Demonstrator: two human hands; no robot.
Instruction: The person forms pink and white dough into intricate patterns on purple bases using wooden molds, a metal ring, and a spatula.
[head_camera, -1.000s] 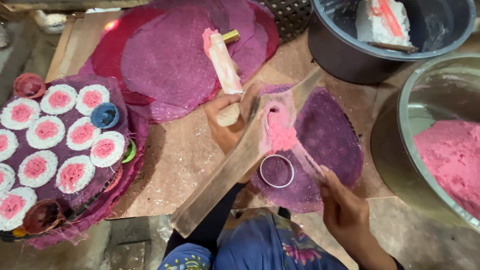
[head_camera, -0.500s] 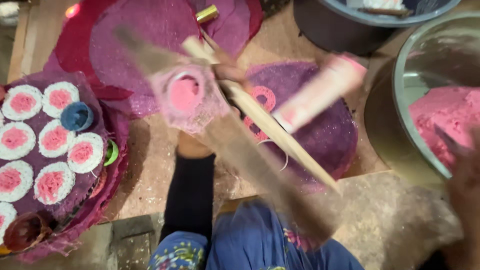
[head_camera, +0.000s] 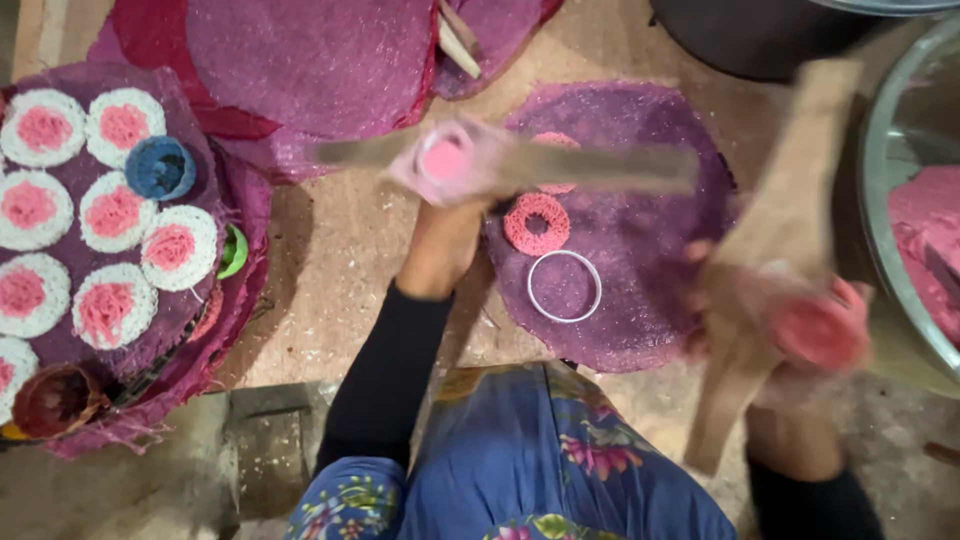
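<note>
My left hand (head_camera: 440, 245) is shut under a wooden press bar (head_camera: 560, 165) with a pink dough-filled cylinder (head_camera: 445, 160), holding it blurred above the round purple woven mat (head_camera: 640, 320). My right hand (head_camera: 775, 375) grips a second wooden bar (head_camera: 800, 190) with a pink plunger end (head_camera: 820, 332), off the mat's right edge. On the mat lie a pink noodle ring (head_camera: 536, 222) and a thin white ring (head_camera: 564, 286).
At left, a stack of purple mats (head_camera: 215, 330) carries several white-and-pink noodle discs (head_camera: 112, 210), a blue cap (head_camera: 160, 167) and a green ring (head_camera: 235, 250). A metal bowl (head_camera: 880, 180) of pink dough (head_camera: 925, 235) stands right, a dark pot (head_camera: 760, 35) behind, more mats (head_camera: 310, 60) at top.
The press has come off the mat and split into two bars. My right hand swung its bar out to the right; my left raised the cylinder bar over the mat.
</note>
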